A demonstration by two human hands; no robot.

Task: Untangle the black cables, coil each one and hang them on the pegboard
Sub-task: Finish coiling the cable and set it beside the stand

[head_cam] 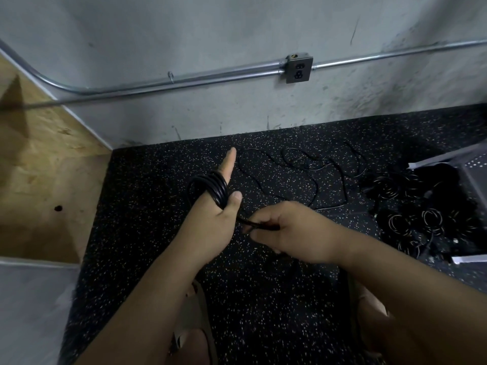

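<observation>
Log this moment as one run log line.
step: coiling | left hand: coil round fingers | right hand: pinches cable tail | floor: loose cables uncoiled

Looks like a workshop or utility room. Bare grey concrete wall (184, 35) with exposed metal conduit (210, 77) running into a surface-mounted outlet box (298, 68). Black speckled rubber floor (158, 206), raw chipboard panel (39, 167) at left, coiled black cables (421, 214) heaped at right beside a perforated panel (474, 164).
</observation>
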